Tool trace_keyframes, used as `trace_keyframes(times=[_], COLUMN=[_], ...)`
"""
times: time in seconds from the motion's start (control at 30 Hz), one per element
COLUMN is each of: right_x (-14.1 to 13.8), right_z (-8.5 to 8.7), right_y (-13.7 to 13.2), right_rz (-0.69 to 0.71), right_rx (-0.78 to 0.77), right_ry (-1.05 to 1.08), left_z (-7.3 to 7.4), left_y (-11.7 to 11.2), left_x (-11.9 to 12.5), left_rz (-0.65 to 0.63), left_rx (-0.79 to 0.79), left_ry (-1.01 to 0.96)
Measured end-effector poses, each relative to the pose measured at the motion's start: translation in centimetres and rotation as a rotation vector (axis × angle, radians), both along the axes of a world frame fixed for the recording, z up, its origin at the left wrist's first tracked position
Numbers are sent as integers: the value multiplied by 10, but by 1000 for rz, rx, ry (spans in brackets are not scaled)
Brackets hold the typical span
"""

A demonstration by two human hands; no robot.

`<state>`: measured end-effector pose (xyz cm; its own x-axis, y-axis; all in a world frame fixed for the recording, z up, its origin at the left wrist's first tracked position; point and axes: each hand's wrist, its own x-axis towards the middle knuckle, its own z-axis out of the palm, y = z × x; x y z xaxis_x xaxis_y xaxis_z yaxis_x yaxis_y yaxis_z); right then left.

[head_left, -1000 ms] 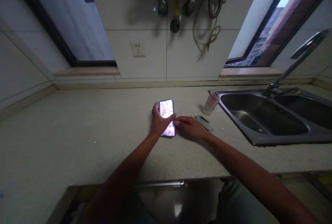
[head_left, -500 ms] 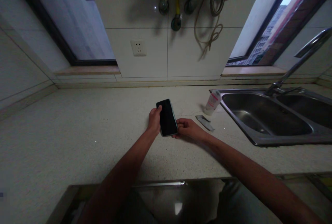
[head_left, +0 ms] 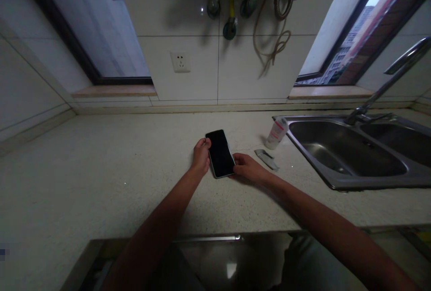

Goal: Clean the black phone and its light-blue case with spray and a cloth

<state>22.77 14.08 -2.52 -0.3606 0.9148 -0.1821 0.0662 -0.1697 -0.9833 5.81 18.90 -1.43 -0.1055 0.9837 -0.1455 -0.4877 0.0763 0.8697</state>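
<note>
Between my two hands is a smartphone [head_left: 220,154] with a dark screen facing up and a pale edge, held over the countertop and tilted a little to the left at its top. My left hand [head_left: 201,156] grips its left side, the thumb lying over the upper left edge. At the lower right edge, my right hand [head_left: 247,166] pinches the phone with curled fingers; some fingertips are hidden beneath it. Just beyond my right hand lies a crumpled grey-white wrapper [head_left: 266,160], and behind that stands a clear plastic cup [head_left: 276,134] with pink print.
A double steel sink [head_left: 332,183] with a tall faucet [head_left: 380,93] is set into the speckled countertop [head_left: 84,169] on the right. The tiled back wall carries a power socket [head_left: 181,62], hoses and a tied cord [head_left: 278,46]. Windows flank it.
The phone has shifted slightly right and turned a little, its top leaning further left. My right hand has closed onto its lower right edge; my left hand keeps its hold.
</note>
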Motion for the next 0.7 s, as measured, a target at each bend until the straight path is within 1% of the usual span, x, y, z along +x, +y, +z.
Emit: trace_keyframes(times=[0.17, 0.3, 0.4, 0.6, 0.7], right_x=[-4, -3, -1, 0, 1], right_z=[2, 0, -1, 0, 2], right_y=[-2, -1, 0, 0, -2], right_rz=[66, 41, 50, 81, 91], right_rx=[-15, 17, 28, 5, -33], right_ry=[139, 115, 101, 144, 168], left_z=[2, 3, 4, 2, 0], left_y=[3, 2, 0, 0, -1], left_x=[-4, -4, -3, -3, -4], left_rz=[14, -1, -13, -24, -35], left_rx=[3, 13, 7, -24, -29], left_ry=[19, 34, 21, 1, 14])
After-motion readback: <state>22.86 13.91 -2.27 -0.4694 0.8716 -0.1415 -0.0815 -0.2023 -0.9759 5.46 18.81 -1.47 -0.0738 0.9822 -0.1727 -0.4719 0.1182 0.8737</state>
